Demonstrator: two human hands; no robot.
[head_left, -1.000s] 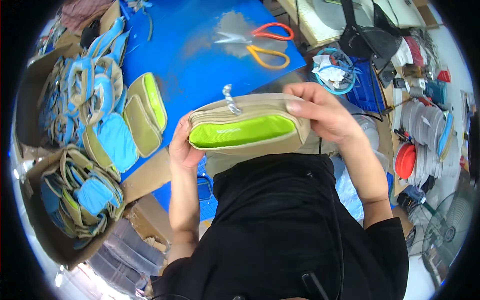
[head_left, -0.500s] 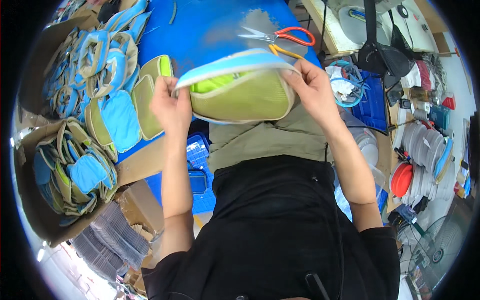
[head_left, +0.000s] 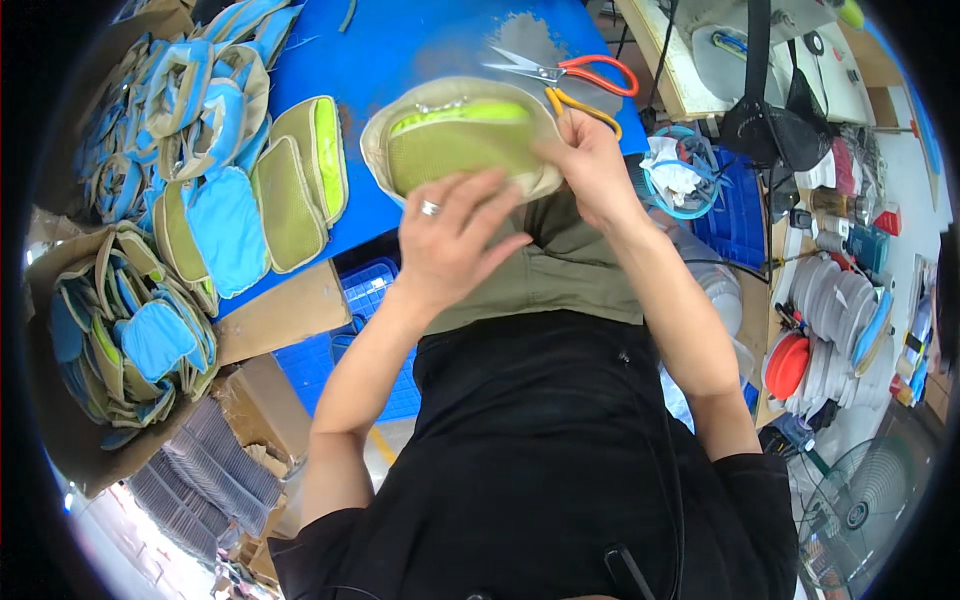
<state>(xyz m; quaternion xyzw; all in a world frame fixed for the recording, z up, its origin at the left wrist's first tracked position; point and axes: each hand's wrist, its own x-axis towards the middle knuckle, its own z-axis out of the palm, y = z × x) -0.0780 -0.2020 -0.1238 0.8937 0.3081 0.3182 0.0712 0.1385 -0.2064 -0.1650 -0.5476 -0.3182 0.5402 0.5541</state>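
Observation:
An olive mesh pouch [head_left: 450, 150] with beige edging and a bright green lining is held up over my lap, by the table's near edge. My right hand [head_left: 592, 170] pinches its right rim between thumb and fingers. Across the pouch's near side lies my left hand [head_left: 450, 235], its fingers spread, slightly blurred and wearing a ring. It seems to touch the mesh without gripping it. Scissors [head_left: 550, 72] with one red and one orange handle loop rest on the blue table [head_left: 370, 60], just beyond the pouch.
Flat olive and blue pouches [head_left: 290, 205] lie at the table's left side. Further left are piled blue-and-beige pieces [head_left: 205, 110] and a cardboard box [head_left: 130, 470] full of similar ones. To the right stand a blue basket [head_left: 685, 205], stacked discs [head_left: 835, 300] and a fan [head_left: 850, 510].
My left hand has let go of the pouch's left edge and moved right, onto its near side. The pouch has tilted, so its mesh and rim face up. My right hand still grips it.

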